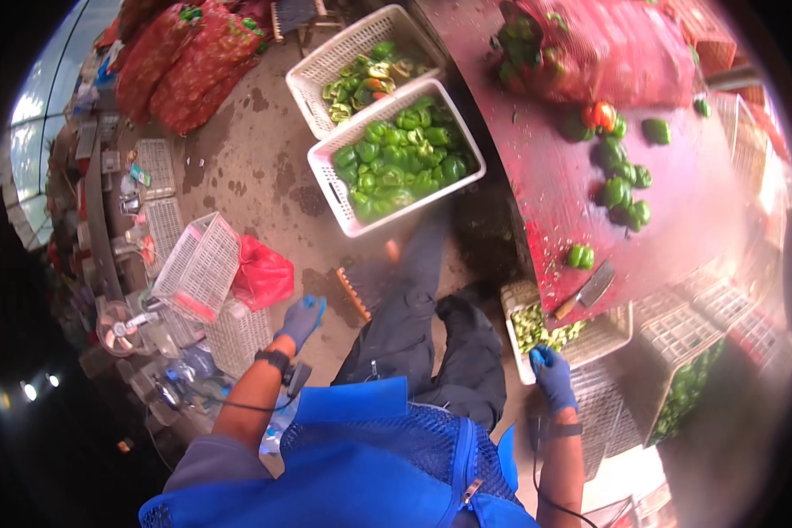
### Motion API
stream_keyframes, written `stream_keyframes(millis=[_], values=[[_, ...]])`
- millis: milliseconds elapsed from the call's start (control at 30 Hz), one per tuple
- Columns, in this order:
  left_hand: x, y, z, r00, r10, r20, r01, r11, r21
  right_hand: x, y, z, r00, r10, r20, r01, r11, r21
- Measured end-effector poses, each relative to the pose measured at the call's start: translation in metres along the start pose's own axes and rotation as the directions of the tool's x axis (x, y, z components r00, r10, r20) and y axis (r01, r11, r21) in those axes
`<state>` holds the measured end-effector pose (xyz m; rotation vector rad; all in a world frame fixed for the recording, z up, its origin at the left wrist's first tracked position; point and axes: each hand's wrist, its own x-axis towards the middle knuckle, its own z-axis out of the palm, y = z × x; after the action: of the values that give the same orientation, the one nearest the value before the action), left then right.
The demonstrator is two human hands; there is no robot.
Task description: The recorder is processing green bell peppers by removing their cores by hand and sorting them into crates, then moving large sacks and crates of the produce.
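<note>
Thin, matte blue-grey gloves with brighter blue fingertips cover both hands, the fabric fitting snugly over the knuckles. The table is a flat, dull-red surface, damp-looking and flecked with bits, bearing glossy, lobed green peppers and a bulging sack of red netting. Near its edge lie a single plump pepper and a knife with a broad, flat metal blade and a brown handle. On the floor, a white, rigid, rectangular crate is heaped with smooth, shiny peppers. Pale, chunky, rough-cut pepper scraps lie in the left part of a shallow, cream plastic bin beside the table. The right hand is at the bin's near edge, just below the scraps; its fingers are curled in, but I cannot tell whether that grip pinches anything. The left hand hangs well apart, beside a crumpled red bag and a latticed crate; its fingers bend loosely, and whether its grip is pressed together I cannot tell.
</note>
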<state>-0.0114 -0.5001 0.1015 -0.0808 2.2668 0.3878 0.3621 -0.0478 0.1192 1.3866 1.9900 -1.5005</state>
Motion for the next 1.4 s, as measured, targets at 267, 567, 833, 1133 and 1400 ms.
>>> stream_keyframes(millis=[267,567,833,1133,1400], values=[[-0.093,-0.033,0.044,0.953,-0.152,0.262,0.231,0.926,-0.300,-0.047,-0.014,-0.023,0.993,0.072,0.089,-0.025,0.894,-0.448],[-0.042,-0.014,-0.004,0.961,-0.089,0.261,0.252,0.667,-0.701,0.003,-0.065,-0.007,1.000,0.018,0.025,-0.006,0.917,-0.399],[-0.043,-0.034,-0.009,0.980,-0.086,0.177,0.197,0.427,-0.882,0.047,-0.095,-0.002,0.979,0.128,0.158,-0.056,0.916,-0.398],[-0.089,-0.165,0.093,0.998,0.024,-0.052,-0.053,0.726,-0.685,0.093,-0.120,0.014,0.959,0.162,0.234,0.002,0.818,-0.576],[-0.073,-0.250,0.094,0.972,0.234,0.027,-0.235,0.967,0.099,0.151,-0.176,0.063,0.897,-0.076,0.435,0.405,0.535,-0.741]])
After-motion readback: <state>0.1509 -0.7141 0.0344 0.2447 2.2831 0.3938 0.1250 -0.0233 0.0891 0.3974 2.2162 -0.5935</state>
